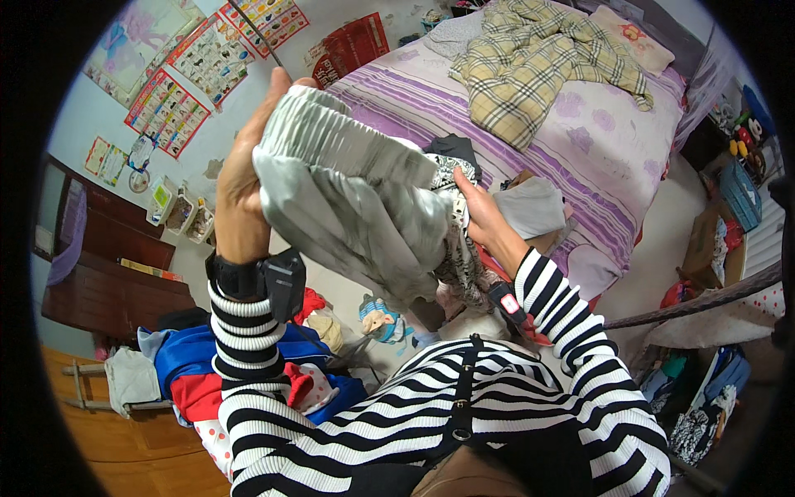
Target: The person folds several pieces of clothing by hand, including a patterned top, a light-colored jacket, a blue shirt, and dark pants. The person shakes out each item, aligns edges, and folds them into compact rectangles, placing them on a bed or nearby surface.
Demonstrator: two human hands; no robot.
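- Grey garment (352, 207): held up before the person, short of the bed (571, 195); ribbed waistband (327, 137) uppermost, body hanging in loose folds.
- Left hand (247, 170): holds the garment at its left edge; some fingers are hidden, so I cannot tell whether they sit inside the waistband.
- Right hand (487, 217): thumb raised, gripping black-and-white patterned cloth (460, 228) beside the grey; whether it pinches both is unclear.
- Judgement: even tension, hands level, should draw the waistband straight.
- Caution: the patterned cloth may bunch against the folds; separating the layers first seems advisable.
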